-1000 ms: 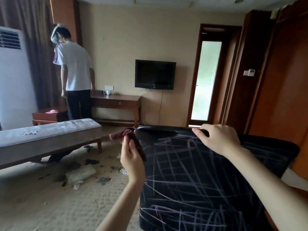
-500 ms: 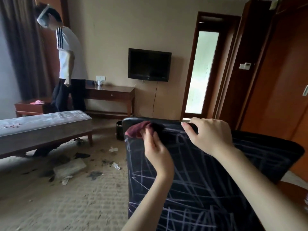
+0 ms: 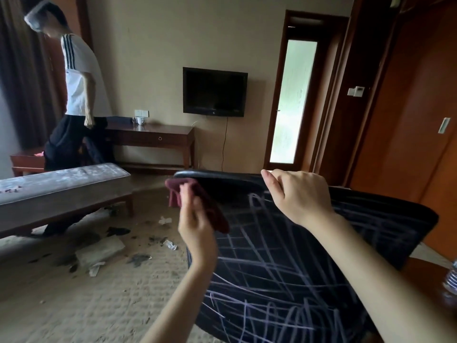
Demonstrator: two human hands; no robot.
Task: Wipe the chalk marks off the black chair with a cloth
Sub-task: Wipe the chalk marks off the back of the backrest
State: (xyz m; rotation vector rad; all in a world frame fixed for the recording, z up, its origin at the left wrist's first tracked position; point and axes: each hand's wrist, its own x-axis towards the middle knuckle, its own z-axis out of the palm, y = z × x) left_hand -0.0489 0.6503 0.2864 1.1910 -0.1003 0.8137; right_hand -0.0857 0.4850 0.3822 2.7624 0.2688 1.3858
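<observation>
The black chair (image 3: 296,263) fills the lower right, its back facing me and crossed by many white chalk lines. A patch near its top left edge is free of marks. My left hand (image 3: 195,226) holds a dark red cloth (image 3: 210,214) against the upper left corner of the chair back. My right hand (image 3: 299,194) grips the chair's top edge, fingers curled over it.
A grey padded bench (image 3: 61,186) stands to the left on a carpet littered with scraps (image 3: 103,251). Another person (image 3: 79,95) stands by a wooden desk (image 3: 153,134). A wall TV (image 3: 214,91), a door (image 3: 291,100) and wooden cabinets (image 3: 408,107) are behind.
My left hand has slid the cloth down and left along the chair's top corner. My right hand keeps its grip. The other person has turned and stepped away from the desk.
</observation>
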